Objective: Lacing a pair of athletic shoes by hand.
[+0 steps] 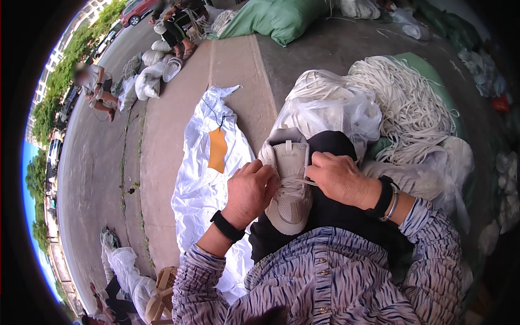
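A light beige sneaker (292,219) rests on my black-trousered lap, its toe toward me and its tongue (290,154) standing up at the far end. Pale laces (292,186) cross over its middle. My right hand (337,177) pinches a lace strand, which runs from its fingertips across to the eyelets. At the shoe's left edge, my left hand (250,189) is closed, its fingertips pressed against the eyelet side. Whatever those fingers hold is hidden behind the hand.
A white plastic sheet (197,184) with an orange patch (218,151) lies at my left. Bundled white laces (403,103) and clear plastic bags (346,111) are piled ahead and right. Beyond is a green sack (279,19). Other people sit farther off, one on the left (97,89).
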`<state>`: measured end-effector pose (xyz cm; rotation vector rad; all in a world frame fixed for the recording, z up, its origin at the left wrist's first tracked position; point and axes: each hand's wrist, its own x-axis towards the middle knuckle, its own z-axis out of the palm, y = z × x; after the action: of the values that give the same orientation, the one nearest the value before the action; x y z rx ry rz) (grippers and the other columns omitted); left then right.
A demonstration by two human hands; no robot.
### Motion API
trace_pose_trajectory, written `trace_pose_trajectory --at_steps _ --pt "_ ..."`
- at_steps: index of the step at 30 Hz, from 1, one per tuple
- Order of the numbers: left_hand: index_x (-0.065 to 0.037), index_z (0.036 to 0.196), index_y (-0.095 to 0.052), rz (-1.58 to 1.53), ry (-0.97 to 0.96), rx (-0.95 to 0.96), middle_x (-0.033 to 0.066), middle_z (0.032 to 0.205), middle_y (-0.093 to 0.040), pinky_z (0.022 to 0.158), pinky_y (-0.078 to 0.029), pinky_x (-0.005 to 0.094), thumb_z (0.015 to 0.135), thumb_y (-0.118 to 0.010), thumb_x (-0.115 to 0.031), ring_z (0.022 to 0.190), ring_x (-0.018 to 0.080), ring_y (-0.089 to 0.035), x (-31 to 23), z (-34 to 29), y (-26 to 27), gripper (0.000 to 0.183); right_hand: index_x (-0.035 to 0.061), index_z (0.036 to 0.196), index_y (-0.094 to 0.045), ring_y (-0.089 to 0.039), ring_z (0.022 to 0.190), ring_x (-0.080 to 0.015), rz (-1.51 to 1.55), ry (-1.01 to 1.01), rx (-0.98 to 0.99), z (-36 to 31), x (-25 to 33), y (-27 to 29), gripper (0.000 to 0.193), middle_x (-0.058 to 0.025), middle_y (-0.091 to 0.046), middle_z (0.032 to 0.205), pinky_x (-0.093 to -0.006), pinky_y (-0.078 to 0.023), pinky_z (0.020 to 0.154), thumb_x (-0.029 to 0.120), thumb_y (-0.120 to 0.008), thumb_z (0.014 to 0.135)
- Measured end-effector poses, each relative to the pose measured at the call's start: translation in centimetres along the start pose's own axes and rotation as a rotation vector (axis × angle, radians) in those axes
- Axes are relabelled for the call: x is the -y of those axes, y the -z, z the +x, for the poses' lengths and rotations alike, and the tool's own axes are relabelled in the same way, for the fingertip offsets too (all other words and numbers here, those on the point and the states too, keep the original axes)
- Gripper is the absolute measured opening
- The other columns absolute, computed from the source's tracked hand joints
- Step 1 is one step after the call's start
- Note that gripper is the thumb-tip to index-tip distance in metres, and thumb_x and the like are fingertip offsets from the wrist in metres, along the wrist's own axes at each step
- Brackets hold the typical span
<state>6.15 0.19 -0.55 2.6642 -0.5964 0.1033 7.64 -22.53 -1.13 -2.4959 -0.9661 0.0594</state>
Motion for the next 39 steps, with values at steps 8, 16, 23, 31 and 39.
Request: trace_pose_trajectory --at_steps 8,16,23,31,39 --pt "-0.009 0.091 -0.061 0.136 -0.513 -0.011 0.0057 0.102 -0.054 0.082 -0.048 0.0372 0.064 -0.075 -0.010 0.099 0.0251 -0.054 0.7 3.0 2.8 0.030 0.0081 0.071 -0.055 -0.054 0.085 -0.0169 -0.389 0.485 -0.083 1.6 -1.1 1.2 0.005 -0.0051 -0.048 0.085 -0.0252 -0.044 0.061 0.013 -0.056 0.073" --pt "-0.011 0.091 -0.066 0.283 -0.582 0.410 0.0028 0.093 -0.059 0.071 -0.055 0.0316 0.077 -0.065 -0.036 0.091 0.0212 -0.060 1.4 5.2 3.6 0.029 -0.0007 0.076 -0.062 -0.063 0.081 -0.0303 -0.099 0.247 0.163 2.7 -1.2 0.7 0.008 -0.0158 -0.056 0.084 -0.0376 -0.052 0.065 0.006 -0.060 0.072" --pt "-0.006 0.087 -0.064 -0.629 0.017 0.445 0.0117 0.084 -0.059 0.063 -0.049 0.0315 0.086 -0.060 -0.021 0.073 0.0248 -0.059 2.0 5.5 1.9 0.015 -0.0001 0.075 -0.066 -0.061 0.077 -0.0325 -0.135 0.089 0.237 3.5 -0.2 0.3 0.010 -0.0182 -0.055 0.090 -0.0406 -0.049 0.067 0.007 -0.061 0.071" --pt "-0.006 0.087 -0.065 -0.487 -0.020 0.192 0.0024 0.076 -0.060 0.067 -0.048 0.0262 0.082 -0.067 -0.010 0.077 0.0134 -0.058 1.4 2.7 0.4 0.007 0.0013 0.075 -0.066 -0.059 0.082 -0.0307 -0.171 0.059 0.148 2.2 0.8 -0.7 0.010 -0.0168 -0.054 0.091 -0.0414 -0.044 0.073 0.007 -0.058 0.072" --pt "-0.001 0.088 -0.066 -0.539 0.080 0.026 0.0028 0.079 -0.064 0.068 -0.048 0.0246 0.080 -0.067 -0.002 0.075 0.0106 -0.060 0.8 2.1 -0.6 0.009 0.0027 0.085 -0.057 -0.058 0.078 -0.0113 1.164 -0.278 -0.401 4.2 -2.2 2.8 0.020 -0.0068 -0.061 0.081 -0.0269 -0.046 0.066 0.019 -0.050 0.092"
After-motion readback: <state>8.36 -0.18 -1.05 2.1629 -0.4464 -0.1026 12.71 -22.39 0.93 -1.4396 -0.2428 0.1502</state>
